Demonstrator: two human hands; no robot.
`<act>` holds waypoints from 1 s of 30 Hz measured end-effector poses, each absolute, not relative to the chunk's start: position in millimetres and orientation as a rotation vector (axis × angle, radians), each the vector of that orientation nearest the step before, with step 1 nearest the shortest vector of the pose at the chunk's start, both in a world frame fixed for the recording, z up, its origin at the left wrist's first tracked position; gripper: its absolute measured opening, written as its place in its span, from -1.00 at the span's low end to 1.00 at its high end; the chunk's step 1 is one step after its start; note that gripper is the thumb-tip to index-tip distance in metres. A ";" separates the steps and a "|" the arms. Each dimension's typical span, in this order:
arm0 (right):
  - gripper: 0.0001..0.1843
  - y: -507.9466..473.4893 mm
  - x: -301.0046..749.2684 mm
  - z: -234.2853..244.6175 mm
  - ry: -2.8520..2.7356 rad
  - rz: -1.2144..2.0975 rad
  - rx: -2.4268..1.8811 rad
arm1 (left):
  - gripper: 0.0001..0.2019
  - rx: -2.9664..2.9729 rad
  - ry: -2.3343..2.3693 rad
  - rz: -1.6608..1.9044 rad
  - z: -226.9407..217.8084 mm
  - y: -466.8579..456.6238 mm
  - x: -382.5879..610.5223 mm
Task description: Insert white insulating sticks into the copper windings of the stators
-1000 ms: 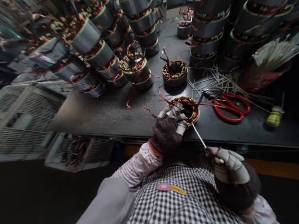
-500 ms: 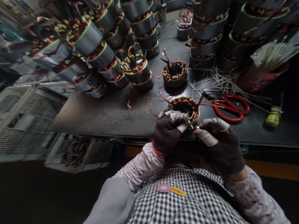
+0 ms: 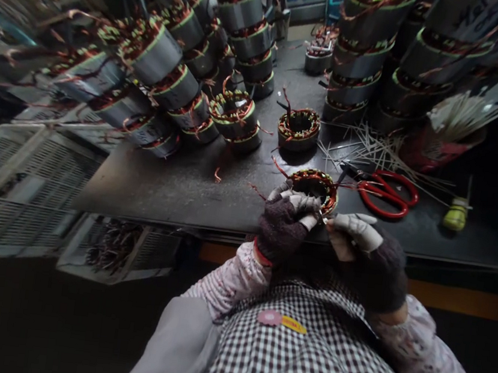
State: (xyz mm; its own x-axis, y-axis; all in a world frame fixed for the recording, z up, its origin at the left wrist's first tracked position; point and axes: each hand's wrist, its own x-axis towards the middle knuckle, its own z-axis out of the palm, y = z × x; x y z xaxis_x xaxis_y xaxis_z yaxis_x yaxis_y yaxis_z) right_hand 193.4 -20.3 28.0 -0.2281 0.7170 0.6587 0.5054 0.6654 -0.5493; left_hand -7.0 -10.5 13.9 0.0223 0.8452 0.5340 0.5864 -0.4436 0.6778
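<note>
A wound motor stator [image 3: 320, 187] with copper coils lies at the near edge of the dark workbench [image 3: 176, 186]. My left hand [image 3: 288, 218], in a dark fingerless glove with taped fingers, is closed over the stator's near rim. My right hand [image 3: 366, 249], gloved the same way, pinches something thin and pale at that rim, just right of the left fingers. What it pinches is too small to name.
Red-handled scissors [image 3: 387, 188] lie right of the stator beside scattered white strips [image 3: 367, 143]. A red holder of strips [image 3: 453, 130] and a yellow-green tool [image 3: 454, 216] stand farther right. Another stator [image 3: 299, 128] sits behind. Stator stacks [image 3: 185, 76] fill the back. Crates [image 3: 16, 194] sit lower left.
My right hand, which had drawn a white strip out toward my chest, came back to the stator's rim and now pinches there. My left hand stayed on the stator.
</note>
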 end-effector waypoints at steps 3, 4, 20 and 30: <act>-0.85 -19.0 191.9 27.0 -1.954 0.255 -1.032 | -0.96 2.049 1.436 1.433 14.2 -10.7 -6.8; -0.85 -18.4 191.8 26.9 -1.970 0.264 -1.056 | -0.95 2.054 1.435 1.427 13.8 -10.9 -6.6; -0.78 -6.6 193.7 34.1 -2.036 0.172 -1.004 | -0.91 2.104 1.417 1.287 15.3 -12.3 -12.8; -0.92 -23.2 194.2 44.1 -1.738 0.916 -0.867 | -0.73 2.199 1.392 1.367 11.2 -10.1 -16.0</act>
